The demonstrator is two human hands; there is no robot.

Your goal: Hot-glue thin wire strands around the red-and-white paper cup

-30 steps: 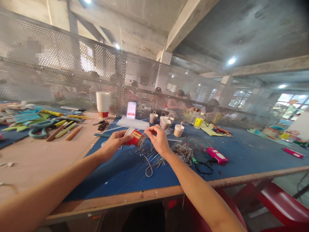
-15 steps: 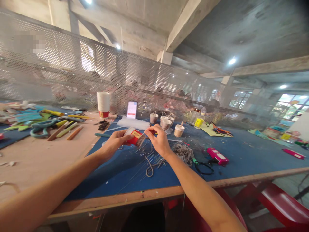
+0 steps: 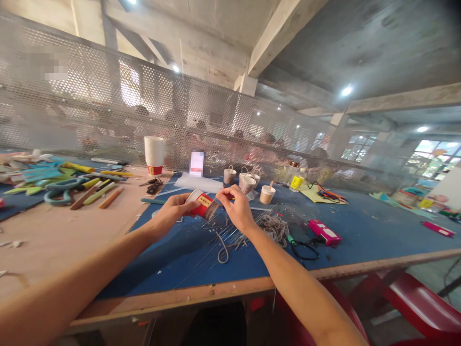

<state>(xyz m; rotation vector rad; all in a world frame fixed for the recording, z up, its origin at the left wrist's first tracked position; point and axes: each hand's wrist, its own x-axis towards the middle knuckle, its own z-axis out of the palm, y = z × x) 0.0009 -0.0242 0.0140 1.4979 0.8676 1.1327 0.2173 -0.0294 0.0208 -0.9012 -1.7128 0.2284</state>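
Left hand (image 3: 173,207) has a firm hold on the paper cup (image 3: 200,203), thumb along the side, cup tipped over with its wrapped end toward the right hand (image 3: 236,206). Right thumb and fingertips drawn close together at that wrapped end; can't tell what, if anything, is between them. Landmark = cord pile (image 3: 275,229) on the blue mat (image 3: 169,269). Cup is raised above the mat, left of the pile and a bit beyond it. Thin wires (image 3: 230,235) fan out just left of the pile, cord loop (image 3: 223,255) among them. Magenta box (image 3: 324,232) right of the pile, black cable (image 3: 305,251) between. Beyond the pile: small wrapped cups (image 3: 247,184) and a cup with a stick (image 3: 267,194). Cup stack (image 3: 154,151) upright, well left and beyond. Scissors (image 3: 59,191) far left.
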